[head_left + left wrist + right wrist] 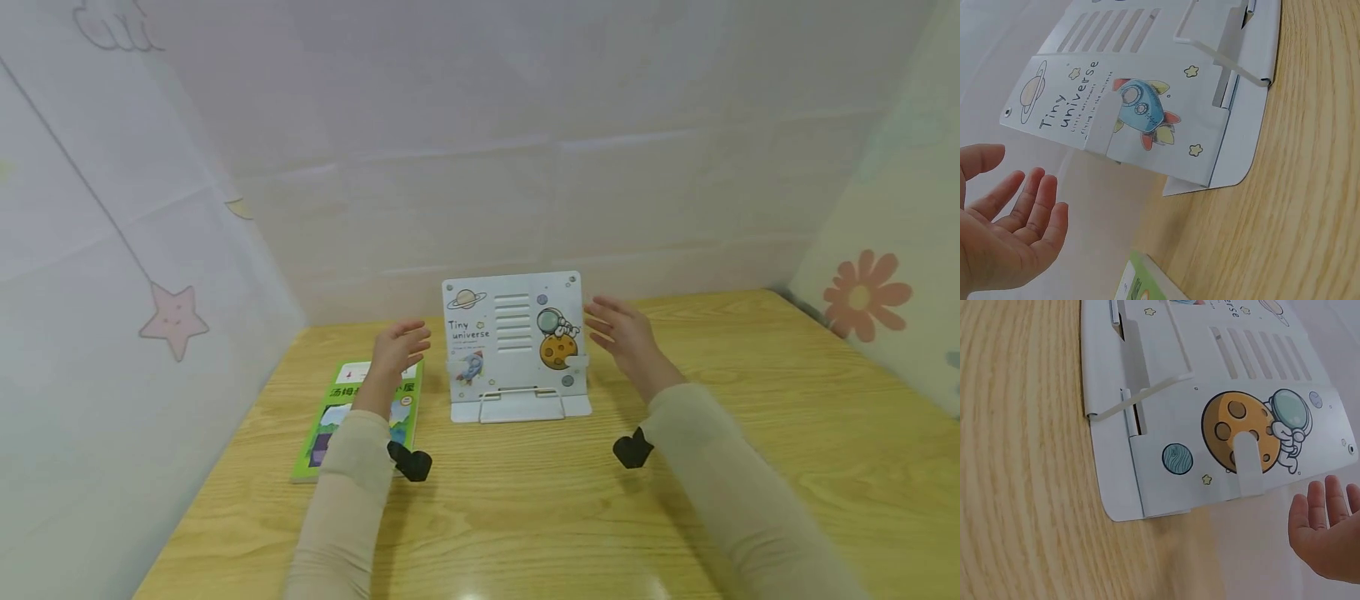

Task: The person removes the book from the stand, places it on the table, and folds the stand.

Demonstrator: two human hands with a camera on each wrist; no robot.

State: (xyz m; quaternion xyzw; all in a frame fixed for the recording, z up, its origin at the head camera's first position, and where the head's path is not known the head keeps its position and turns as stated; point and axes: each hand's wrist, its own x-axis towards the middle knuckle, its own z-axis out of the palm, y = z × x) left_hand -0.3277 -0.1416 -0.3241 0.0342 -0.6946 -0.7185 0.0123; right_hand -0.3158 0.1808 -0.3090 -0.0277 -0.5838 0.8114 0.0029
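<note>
On the table (510, 517) we find the bookstand (516, 333) propped up, its flat base (465, 412) probably steadying it. Left of it, the book (405, 417) lies flat. The left hand (395, 354) and right hand (624, 340), relaxed and empty, flank the bookstand without touching.

A yellowish wood-grain surface (525, 517) spreads across the lower part of the head view, with a pale, creased, cloth-like backdrop (525, 167) rising behind its far edge. On the picture's left, a whitish printed side panel (75, 367) bears a pink smiling star (175, 321) at the end of a thin grey slanting line (82, 171), a partly visible yellow shape (240, 208) and a grey outlined figure (116, 25) cut off at the top. The pale right-hand panel (885, 200) carries a coral-red flower (867, 295) with a yellow centre.
</note>
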